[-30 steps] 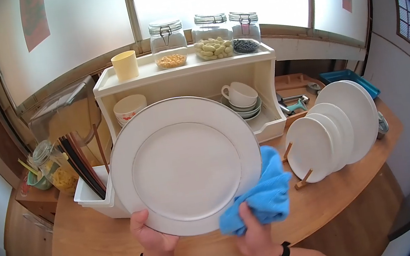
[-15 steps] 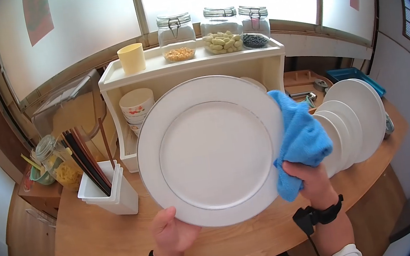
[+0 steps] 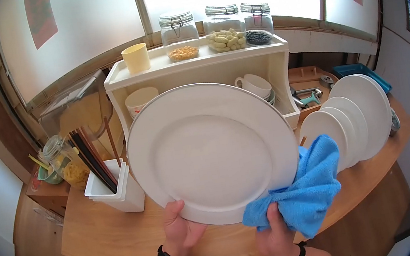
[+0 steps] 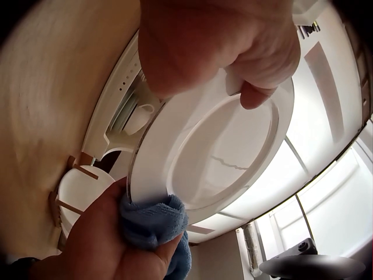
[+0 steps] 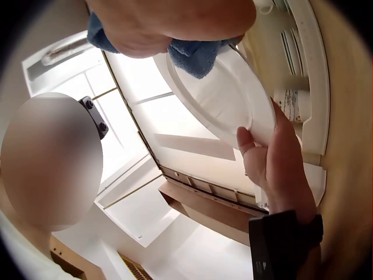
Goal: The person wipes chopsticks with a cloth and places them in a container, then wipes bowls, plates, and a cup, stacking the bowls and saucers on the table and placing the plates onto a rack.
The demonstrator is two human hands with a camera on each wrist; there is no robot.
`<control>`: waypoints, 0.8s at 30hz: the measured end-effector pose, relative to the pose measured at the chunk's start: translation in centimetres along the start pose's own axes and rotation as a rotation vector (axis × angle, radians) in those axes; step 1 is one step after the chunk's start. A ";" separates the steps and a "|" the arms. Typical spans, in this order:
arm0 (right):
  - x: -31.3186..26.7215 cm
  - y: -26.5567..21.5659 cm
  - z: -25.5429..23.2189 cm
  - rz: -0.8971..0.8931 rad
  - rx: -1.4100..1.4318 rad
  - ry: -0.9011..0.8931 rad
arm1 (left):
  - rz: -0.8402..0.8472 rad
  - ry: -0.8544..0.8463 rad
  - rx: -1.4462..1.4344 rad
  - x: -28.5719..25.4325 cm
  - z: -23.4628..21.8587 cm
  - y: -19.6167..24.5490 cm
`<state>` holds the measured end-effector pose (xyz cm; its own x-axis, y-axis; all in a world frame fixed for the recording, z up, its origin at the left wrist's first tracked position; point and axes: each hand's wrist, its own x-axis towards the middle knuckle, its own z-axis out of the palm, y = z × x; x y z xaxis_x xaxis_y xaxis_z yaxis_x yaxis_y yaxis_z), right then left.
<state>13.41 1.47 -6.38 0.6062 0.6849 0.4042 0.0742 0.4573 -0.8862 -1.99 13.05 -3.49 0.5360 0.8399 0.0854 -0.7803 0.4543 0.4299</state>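
Note:
A large white plate (image 3: pixel 213 153) with a thin rim line is held up, tilted, above the wooden table. My left hand (image 3: pixel 182 231) grips its lower left edge, thumb on the front face and fingers behind. At the lower right edge my right hand (image 3: pixel 277 236) pinches a blue cloth (image 3: pixel 307 187) against the plate, its thumb in front. In the left wrist view the cloth (image 4: pixel 152 221) wraps over the rim of the plate (image 4: pixel 227 157). The right wrist view shows my left hand (image 5: pixel 280 163) on the opposite edge of the plate (image 5: pixel 221 93).
White plates (image 3: pixel 363 116) stand in a wooden rack at the right. A white shelf (image 3: pixel 196 69) behind holds bowls and cups, with glass jars (image 3: pixel 224 28) and a yellow cup (image 3: pixel 136 59) on top. White containers (image 3: pixel 129 191) with chopsticks stand left. A blue tray (image 3: pixel 363 77) lies back right.
My right hand and the cloth went out to the plate's right side, then came down to its lower right edge. The plate has shifted right in the view, still in my left hand.

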 end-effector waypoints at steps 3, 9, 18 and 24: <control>2.9 -0.3 -2.7 -0.419 -0.601 -0.311 | 0.041 0.018 -0.005 0.2 0.2 0.1; 8.6 -4.7 -5.8 0.314 0.208 -0.616 | 0.170 0.103 0.018 0.4 0.1 0.7; 10.7 -2.8 -7.3 0.163 0.156 -0.555 | 0.082 0.021 0.083 0.3 0.2 -0.1; 11.6 -4.2 -5.3 0.228 0.520 -0.188 | 0.028 0.063 0.043 0.4 0.0 -0.3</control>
<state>24.30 4.49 0.84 0.4070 0.8656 0.2917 -0.4679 0.4718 -0.7473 -1.53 13.27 -3.61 0.4914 0.8699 0.0417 -0.7794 0.4179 0.4668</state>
